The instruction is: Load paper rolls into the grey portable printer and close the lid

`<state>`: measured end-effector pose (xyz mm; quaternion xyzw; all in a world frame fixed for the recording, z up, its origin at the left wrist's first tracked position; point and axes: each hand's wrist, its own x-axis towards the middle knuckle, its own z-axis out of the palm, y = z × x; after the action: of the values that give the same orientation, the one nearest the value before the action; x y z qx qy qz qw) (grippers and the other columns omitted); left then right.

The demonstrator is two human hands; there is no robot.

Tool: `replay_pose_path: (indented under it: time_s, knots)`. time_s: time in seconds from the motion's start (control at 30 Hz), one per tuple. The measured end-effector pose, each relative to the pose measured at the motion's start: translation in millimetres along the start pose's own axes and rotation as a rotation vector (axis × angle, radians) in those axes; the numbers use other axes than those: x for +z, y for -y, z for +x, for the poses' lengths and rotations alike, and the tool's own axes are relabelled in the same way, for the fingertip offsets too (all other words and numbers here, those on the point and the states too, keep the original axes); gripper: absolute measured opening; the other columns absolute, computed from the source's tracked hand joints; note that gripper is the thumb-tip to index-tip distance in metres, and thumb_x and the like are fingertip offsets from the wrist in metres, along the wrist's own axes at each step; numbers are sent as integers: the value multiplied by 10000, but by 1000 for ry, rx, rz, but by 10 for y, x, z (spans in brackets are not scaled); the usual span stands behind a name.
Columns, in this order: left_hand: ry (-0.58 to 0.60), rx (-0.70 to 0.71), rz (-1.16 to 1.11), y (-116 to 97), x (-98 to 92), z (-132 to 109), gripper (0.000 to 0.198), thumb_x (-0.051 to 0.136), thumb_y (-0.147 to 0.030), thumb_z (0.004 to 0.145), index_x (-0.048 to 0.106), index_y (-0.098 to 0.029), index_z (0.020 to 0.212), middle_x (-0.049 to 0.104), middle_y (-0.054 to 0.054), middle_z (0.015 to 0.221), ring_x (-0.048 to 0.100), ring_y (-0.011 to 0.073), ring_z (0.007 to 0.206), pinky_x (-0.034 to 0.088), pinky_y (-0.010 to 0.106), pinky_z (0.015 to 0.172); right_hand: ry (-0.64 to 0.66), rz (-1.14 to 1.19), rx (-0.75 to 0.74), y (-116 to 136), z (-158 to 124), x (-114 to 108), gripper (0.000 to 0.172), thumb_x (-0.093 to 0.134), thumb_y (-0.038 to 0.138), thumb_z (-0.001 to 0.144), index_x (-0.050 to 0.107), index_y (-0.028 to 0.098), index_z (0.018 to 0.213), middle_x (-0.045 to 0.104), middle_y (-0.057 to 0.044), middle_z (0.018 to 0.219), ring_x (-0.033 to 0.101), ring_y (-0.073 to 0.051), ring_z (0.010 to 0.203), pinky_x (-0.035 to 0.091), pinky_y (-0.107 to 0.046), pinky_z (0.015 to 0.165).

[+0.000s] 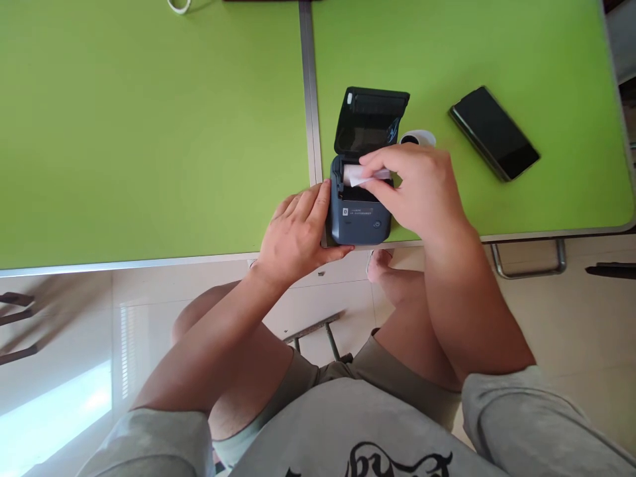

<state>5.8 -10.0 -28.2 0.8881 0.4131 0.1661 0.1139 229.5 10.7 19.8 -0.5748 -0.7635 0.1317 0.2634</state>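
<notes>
A small dark blue label printer [360,225] stands at the table's near edge with its black lid [370,119] raised. In its paper bay lies a white paper roll [352,175]. My right hand [415,182] reaches in from the right, thumb and fingers pinched on the roll, with a loose paper end showing between them. My left hand [298,232] rests against the printer's left side, fingers stretched out flat and thumb along its front lower edge. The roll's right end is partly hidden by my right hand.
Behind my right hand sits a white ring-shaped roll [422,137], partly hidden. A black phone [494,132] lies to the right on the green table [149,132]. A metal strip [309,93] divides the tabletop. Part of a white ring [179,8] shows at the far edge.
</notes>
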Motion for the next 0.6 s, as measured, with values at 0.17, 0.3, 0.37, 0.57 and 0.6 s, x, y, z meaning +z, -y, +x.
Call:
replay_pose_path:
  time_s: [0.17,0.3,0.37,0.57,0.6]
  knots:
    - [-21,-4,-17,-11,6,3,1115,469,-848,907,301,1,1610,610,279,1458,625,366,1336,475,477,1151,-33,7,-42,113,-43,-78,160,672,214,910,705,308,785,782,-22,1035,717,-257,1020,568,-475,949]
    - [-6,-15,-24,-30,-26,4,1051,617,-779,882,297,-137,1651,608,230,1465,626,351,1330,491,474,1131,-24,8,-22,248,-143,-160,153,674,200,886,722,290,772,719,-18,827,664,-205,793,510,-382,717]
    - [5,10,-18,-32,-44,-1,910,696,-706,874,392,-281,1619,567,183,1518,600,348,1364,488,496,1135,53,55,-4,288,-190,-197,152,685,167,850,718,265,739,662,13,692,580,-152,632,416,-338,599]
    - [-25,63,-2,-9,-57,-25,676,694,-610,920,535,-353,1526,544,201,1500,615,364,1309,515,555,1083,-93,274,101,144,-195,-238,56,718,272,867,737,251,819,493,56,565,425,-101,516,319,-294,530]
    - [-33,71,1,-4,-53,-27,660,688,-610,924,544,-353,1515,548,202,1492,614,361,1306,520,554,1076,-195,301,151,89,-167,-219,60,700,297,892,732,257,924,491,59,580,439,-107,524,339,-296,544]
